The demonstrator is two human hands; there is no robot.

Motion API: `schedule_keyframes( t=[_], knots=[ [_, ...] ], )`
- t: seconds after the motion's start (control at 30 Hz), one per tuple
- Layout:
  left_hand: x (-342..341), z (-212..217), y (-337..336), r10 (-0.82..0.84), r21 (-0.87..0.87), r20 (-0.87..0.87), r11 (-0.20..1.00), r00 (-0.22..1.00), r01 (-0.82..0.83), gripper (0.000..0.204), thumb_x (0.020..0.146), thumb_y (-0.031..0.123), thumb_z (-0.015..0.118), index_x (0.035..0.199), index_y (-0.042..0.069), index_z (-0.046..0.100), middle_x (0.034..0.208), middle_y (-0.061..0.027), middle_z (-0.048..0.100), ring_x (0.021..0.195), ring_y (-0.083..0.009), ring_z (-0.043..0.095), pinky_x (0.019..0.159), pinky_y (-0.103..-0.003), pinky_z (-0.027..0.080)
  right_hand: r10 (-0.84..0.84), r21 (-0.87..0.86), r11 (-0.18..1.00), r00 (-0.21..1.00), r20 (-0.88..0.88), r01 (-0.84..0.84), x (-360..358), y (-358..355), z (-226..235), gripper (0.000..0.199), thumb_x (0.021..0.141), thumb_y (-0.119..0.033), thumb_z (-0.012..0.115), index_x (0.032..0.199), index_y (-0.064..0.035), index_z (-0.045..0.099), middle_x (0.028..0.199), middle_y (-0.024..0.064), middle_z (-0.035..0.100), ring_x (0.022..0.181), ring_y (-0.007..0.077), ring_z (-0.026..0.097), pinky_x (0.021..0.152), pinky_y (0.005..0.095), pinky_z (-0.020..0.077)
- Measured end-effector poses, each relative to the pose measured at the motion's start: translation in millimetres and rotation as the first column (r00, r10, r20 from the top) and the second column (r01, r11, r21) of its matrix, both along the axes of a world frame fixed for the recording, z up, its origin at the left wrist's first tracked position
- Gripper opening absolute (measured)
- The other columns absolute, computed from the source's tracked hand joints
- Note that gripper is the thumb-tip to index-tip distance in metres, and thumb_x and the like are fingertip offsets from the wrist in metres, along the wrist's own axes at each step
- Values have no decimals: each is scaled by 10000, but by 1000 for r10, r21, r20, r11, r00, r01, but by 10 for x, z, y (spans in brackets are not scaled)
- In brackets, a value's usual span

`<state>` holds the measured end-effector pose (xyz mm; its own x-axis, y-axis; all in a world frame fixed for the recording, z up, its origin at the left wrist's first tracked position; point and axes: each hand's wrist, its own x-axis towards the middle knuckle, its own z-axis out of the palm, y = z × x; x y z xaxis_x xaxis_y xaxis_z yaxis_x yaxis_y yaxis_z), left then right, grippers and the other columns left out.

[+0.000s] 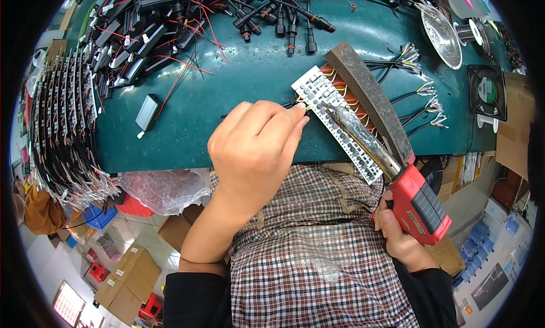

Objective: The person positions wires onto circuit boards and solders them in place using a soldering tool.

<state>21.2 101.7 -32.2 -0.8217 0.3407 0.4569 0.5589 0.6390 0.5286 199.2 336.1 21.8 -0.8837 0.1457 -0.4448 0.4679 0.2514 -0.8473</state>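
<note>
My left hand (254,149) is curled with its fingertips pinched together on a thin wire (289,105) at the left edge of the white circuit-board strip (335,120), which lies slanting on the green table (227,101) just to the right of that hand. My right hand (397,234), nearer to me and low on the right, is wrapped tight around the red grip of a soldering gun (417,203), whose long barrel reaches up-left along the strip so the tip sits close to my left fingertips. A worn dark bar (369,98) lies along the strip's far side over red and yellow wires, and black cable connectors (284,15) are heaped at the far edge.
</note>
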Motion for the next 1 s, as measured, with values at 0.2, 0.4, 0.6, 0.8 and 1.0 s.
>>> schedule_keyframes(
  t=[0.2, 0.4, 0.6, 0.8, 1.0],
  knots=[
    [-65, 39, -18, -97, -32, -25, 995, 995, 96, 183, 702, 52, 872, 851, 79, 769, 771, -26, 695, 653, -190, 613, 568, -316, 468, 163, 168, 974, 986, -44, -154, -28, 52, -24, 221, 886, -74, 743, 1094, -14, 698, 918, 128, 687, 821, 308, 668, 734, 404, 525],
    [-55, 71, -18, -90, -103, -33, 991, 995, 86, 182, 700, 53, 872, 845, 87, 767, 756, -19, 677, 649, -193, 599, 559, -324, 464, 164, 151, 975, 986, -7, -161, 4, 54, -52, 233, 853, -42, 757, 1079, -13, 706, 919, 136, 694, 796, 311, 674, 706, 403, 528],
    [-57, 54, -19, -97, -117, -76, 989, 992, 88, 187, 701, 59, 873, 852, 90, 766, 763, -13, 674, 650, -190, 595, 556, -323, 464, 121, 105, 988, 992, -33, -117, -17, 25, -85, 272, 850, -29, 763, 1115, -6, 706, 924, 128, 701, 788, 297, 685, 696, 389, 535],
    [-33, 64, 4, -93, -173, -105, 982, 990, 74, 180, 709, 67, 870, 854, 93, 767, 747, -9, 655, 644, -185, 589, 544, -324, 457, 72, 77, 994, 997, -6, -72, -9, -11, -82, 255, 868, -33, 751, 1116, -8, 697, 911, 117, 689, 773, 265, 673, 694, 369, 532],
    [-39, 66, 7, -95, -174, -116, 982, 989, 74, 169, 715, 66, 868, 844, 90, 761, 739, -6, 645, 635, -183, 581, 533, -327, 447, 101, 114, 989, 995, -14, -98, -21, -12, -65, 214, 862, -37, 750, 1066, -10, 691, 892, 123, 675, 765, 287, 664, 704, 382, 528]
  ],
)
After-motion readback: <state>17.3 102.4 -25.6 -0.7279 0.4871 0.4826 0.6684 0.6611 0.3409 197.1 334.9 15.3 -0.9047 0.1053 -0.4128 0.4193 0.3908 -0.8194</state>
